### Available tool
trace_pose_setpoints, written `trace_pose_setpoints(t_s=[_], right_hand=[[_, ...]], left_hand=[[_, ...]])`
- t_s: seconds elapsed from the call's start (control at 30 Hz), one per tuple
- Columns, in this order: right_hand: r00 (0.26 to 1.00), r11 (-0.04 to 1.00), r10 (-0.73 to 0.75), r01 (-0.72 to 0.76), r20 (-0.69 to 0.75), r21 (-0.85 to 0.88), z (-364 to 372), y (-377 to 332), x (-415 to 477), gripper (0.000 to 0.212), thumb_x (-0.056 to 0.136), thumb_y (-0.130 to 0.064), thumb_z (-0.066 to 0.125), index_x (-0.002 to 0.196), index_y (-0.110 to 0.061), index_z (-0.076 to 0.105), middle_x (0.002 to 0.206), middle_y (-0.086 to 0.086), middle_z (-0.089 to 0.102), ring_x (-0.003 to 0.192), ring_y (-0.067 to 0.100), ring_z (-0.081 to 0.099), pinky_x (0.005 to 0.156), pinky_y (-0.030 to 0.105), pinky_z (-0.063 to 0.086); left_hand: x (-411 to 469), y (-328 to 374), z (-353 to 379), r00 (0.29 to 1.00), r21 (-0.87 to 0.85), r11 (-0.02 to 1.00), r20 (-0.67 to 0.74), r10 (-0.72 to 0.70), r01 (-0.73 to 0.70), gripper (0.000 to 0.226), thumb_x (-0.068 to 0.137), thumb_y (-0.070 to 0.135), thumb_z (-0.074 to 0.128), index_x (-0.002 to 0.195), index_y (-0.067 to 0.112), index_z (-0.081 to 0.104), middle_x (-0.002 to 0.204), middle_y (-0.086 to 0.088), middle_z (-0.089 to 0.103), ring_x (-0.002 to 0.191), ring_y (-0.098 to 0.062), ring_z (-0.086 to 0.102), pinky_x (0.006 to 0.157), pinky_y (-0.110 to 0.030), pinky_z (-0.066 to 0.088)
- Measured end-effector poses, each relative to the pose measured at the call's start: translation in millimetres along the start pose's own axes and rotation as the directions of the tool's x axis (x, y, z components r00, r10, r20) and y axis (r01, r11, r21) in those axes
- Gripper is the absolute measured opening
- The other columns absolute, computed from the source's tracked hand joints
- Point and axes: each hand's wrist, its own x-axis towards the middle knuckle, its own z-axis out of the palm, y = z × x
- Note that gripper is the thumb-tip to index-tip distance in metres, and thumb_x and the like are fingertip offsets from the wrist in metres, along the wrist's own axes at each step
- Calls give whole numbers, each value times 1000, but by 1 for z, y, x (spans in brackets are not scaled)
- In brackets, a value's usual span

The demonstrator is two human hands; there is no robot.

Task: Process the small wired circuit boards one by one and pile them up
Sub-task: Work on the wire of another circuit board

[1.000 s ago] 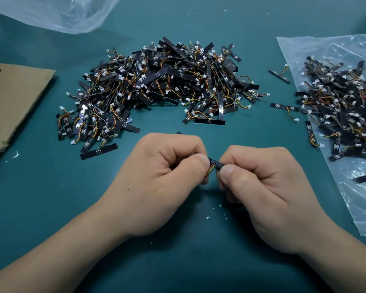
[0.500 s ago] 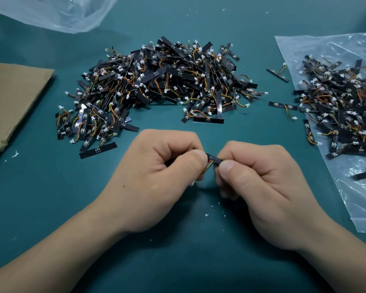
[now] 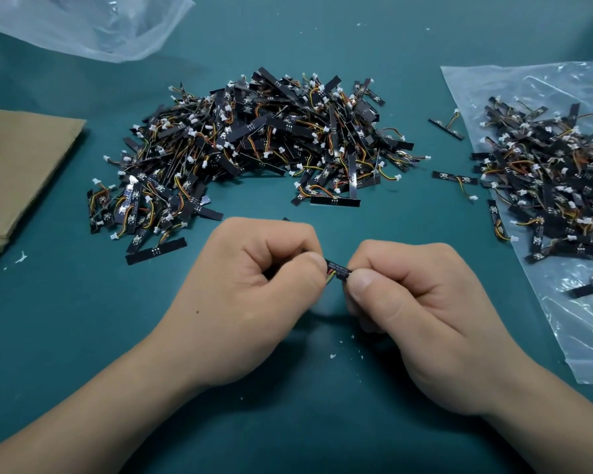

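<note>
One small black circuit board [image 3: 338, 270] is being held at the middle of the view, over the teal table [image 3: 48, 336]; its left end is being pinched between the thumb and curled fingers of the left hand [image 3: 254, 295], and its right end is being pinched in the same way by the right hand [image 3: 421, 313]; both hands are being kept clenched on it, knuckles upward, so that only a short stretch of board is being left exposed between the two thumbs; thin coloured wires [image 3: 329, 279] are being shown hanging from it just beside the left thumb.

Beyond the hands, a large heap of wired boards [image 3: 264, 145] with white connectors is being spread across the table; further right, a second heap [image 3: 555, 186] is being carried on a clear plastic bag [image 3: 589, 319] laid flat; between the two heaps, a few single boards are lying apart, one [image 3: 446, 129] near the bag's upper corner, one [image 3: 456, 179] below it, and one [image 3: 497, 220] at the bag's edge.

At the far left corner, another crumpled plastic bag [image 3: 83, 25] is being seen, and at the left edge a sheet of brown cardboard [image 3: 21, 155]; small white crumbs [image 3: 332, 355] are lying scattered on the table beneath the hands.
</note>
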Motion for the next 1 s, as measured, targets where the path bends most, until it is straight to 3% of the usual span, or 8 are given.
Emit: trace_pose_setpoints(t_s=[0.27,0.4,0.47,0.53,0.6,0.73,0.87,1.0], right_hand=[[999,998,-2,-1,48,65,-1,0,-1,31,91,-28,47,60,-25,41,54,3,34,50,12,29,47,30,26],[988,982,27,2,-150,191,-3,5,0,37,93,-31,44,62,-12,39,56,8,34,52,17,31,50,30,26],[938,971,22,62,-346,232,-2,6,1,30,102,-29,43,79,-16,58,63,8,50,50,21,39,49,28,33],[892,959,55,79,-450,273,-3,8,3,23,108,-27,42,119,-26,62,79,5,64,47,19,44,48,23,38],[893,957,101,34,-439,288,-2,10,5,31,107,-22,46,135,-25,56,87,2,69,46,16,47,48,18,41],[937,983,104,-46,-333,178,2,10,4,21,98,-19,57,110,-31,70,81,-1,72,54,7,55,56,15,43],[955,992,104,-80,-278,98,3,8,1,16,96,-20,62,96,-32,72,77,-6,72,60,10,62,58,11,43],[949,992,120,-107,-292,60,4,8,3,17,93,-23,66,102,-36,71,83,-5,71,62,15,58,57,20,47]], left_hand=[[-2,-2,-1,999,-43,999,19,29,-28,23,80,27,48,61,16,51,50,7,35,48,-3,31,47,-15,28],[-2,-5,-3,969,-177,980,-243,49,-94,17,84,17,49,88,20,65,49,1,34,43,-18,27,45,-26,22],[0,-7,-6,915,15,993,-386,115,-118,21,86,4,49,91,20,63,53,-3,39,45,-17,30,46,-23,25],[1,-10,-7,888,181,982,-438,136,-61,23,87,2,51,93,21,62,64,1,51,53,-11,41,50,-18,32],[2,-12,-5,922,335,942,-374,98,36,23,84,12,54,99,28,61,82,12,60,74,-12,53,66,-21,41],[3,-18,-1,984,636,761,-179,-19,130,37,82,13,55,116,27,60,104,14,59,97,-20,50,89,-37,40],[2,-20,-3,990,608,790,-142,3,85,45,84,-7,58,116,23,63,95,12,61,90,-15,49,81,-24,36],[4,-21,-3,983,494,869,-158,90,0,40,89,-7,66,115,24,66,94,15,66,86,-1,57,81,-9,40]])
